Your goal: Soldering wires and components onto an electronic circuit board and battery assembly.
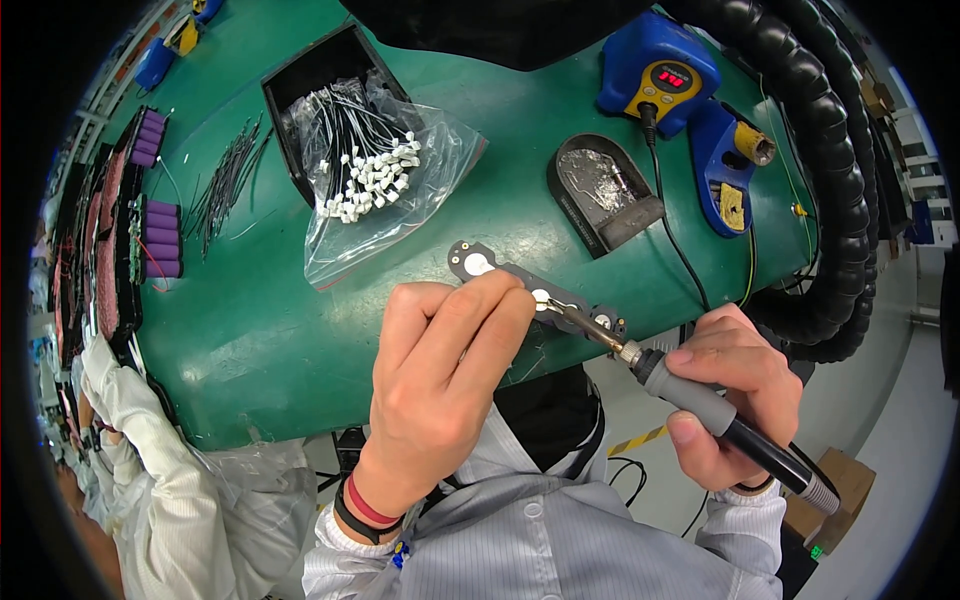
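Observation:
My right hand (735,385) grips a soldering iron (690,392) by its grey sleeve. The iron slants up and left, its tip at the middle white round pad of a dark grey, lobed board (515,277). The board lies near the table's front edge. My left hand (440,370) is closed in a pinch over the board, fingertips beside the iron's tip. Whatever those fingers hold is hidden. Two more white pads show on the board, one at each end.
On the green table (510,110) stand a black bin (285,120) with a plastic bag of white-plugged black wires (365,180), a dark solder-scrap tray (610,195), a blue soldering station (655,70) and an iron holder (715,165). Purple battery cells (160,240) and a co-worker's white sleeve (150,430) are at left.

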`<action>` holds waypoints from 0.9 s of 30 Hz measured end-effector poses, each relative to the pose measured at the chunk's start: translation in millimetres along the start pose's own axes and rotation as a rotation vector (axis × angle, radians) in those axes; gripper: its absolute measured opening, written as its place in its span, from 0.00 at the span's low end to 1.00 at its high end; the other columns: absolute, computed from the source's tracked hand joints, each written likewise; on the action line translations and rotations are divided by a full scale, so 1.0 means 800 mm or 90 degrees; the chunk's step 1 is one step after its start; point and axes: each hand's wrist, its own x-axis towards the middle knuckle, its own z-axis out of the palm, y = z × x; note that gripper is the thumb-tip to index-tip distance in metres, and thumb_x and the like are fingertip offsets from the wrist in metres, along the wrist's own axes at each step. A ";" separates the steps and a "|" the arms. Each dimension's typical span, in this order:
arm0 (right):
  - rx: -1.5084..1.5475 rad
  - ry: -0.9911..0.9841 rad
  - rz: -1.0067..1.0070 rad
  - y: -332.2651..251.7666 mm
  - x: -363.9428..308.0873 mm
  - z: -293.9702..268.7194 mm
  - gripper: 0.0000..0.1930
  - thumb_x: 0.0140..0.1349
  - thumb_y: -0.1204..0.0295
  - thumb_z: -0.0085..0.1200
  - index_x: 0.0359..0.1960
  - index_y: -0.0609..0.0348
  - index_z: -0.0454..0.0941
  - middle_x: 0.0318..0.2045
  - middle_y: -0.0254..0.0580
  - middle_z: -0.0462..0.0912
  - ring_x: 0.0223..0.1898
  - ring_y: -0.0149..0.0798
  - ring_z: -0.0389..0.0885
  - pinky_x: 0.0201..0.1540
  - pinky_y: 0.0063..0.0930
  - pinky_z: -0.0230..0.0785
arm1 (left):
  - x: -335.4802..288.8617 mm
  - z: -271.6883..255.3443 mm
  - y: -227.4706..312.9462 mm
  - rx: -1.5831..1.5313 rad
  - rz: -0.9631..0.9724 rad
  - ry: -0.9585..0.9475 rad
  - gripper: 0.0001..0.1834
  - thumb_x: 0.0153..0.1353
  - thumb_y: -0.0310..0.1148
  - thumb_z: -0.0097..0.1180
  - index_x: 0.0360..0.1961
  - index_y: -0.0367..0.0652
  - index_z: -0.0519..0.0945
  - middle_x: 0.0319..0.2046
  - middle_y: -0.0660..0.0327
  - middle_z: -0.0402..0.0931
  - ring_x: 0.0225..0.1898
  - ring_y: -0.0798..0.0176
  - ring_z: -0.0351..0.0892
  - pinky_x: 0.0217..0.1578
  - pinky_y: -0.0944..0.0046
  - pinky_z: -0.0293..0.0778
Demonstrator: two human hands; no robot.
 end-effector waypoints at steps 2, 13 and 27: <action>-0.002 0.000 0.000 0.001 -0.001 0.000 0.15 0.56 0.70 0.66 0.42 0.66 0.79 0.32 0.49 0.87 0.27 0.43 0.83 0.33 0.36 0.72 | 0.001 0.000 0.001 0.004 0.005 -0.005 0.19 0.44 0.24 0.64 0.42 0.34 0.84 0.44 0.59 0.81 0.37 0.59 0.72 0.37 0.64 0.72; 0.004 0.008 -0.003 0.003 -0.002 0.000 0.16 0.56 0.69 0.66 0.42 0.66 0.80 0.33 0.49 0.88 0.27 0.43 0.83 0.33 0.35 0.72 | 0.002 -0.001 0.004 0.032 0.018 -0.017 0.18 0.45 0.24 0.64 0.42 0.32 0.83 0.44 0.57 0.81 0.37 0.58 0.71 0.37 0.63 0.72; 0.006 0.010 -0.011 0.003 0.000 0.000 0.15 0.55 0.70 0.66 0.41 0.67 0.80 0.32 0.49 0.88 0.27 0.44 0.83 0.33 0.35 0.73 | 0.002 0.000 0.007 0.054 0.024 -0.014 0.18 0.45 0.22 0.64 0.41 0.32 0.83 0.44 0.56 0.80 0.36 0.58 0.72 0.37 0.63 0.73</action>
